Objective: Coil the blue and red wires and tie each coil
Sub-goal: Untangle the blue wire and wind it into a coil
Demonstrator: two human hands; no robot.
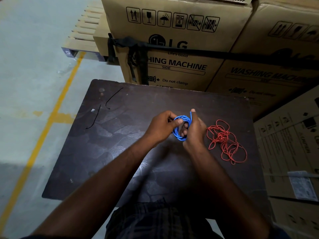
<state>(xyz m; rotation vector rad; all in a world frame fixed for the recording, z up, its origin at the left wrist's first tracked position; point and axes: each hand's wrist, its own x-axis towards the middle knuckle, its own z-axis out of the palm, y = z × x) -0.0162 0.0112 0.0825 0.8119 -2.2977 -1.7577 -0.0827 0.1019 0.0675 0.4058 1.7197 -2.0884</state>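
The blue wire (179, 135) is wound into a small coil held above the dark table (112, 152). My left hand (162, 126) grips the coil's left side with curled fingers. My right hand (194, 130) holds the right side, its fingers through the loop and its thumb pressing a strand upward. The red wire (224, 140) lies in a loose tangle on the table just right of my right hand. Two thin black ties (94, 118) (113, 98) lie on the table's far left part.
Large cardboard washing-machine boxes (172, 49) stand right behind the table, and more boxes (293, 152) crowd its right side. Grey floor with a yellow line (51, 109) runs along the left. A wooden pallet (82, 37) sits at the back left.
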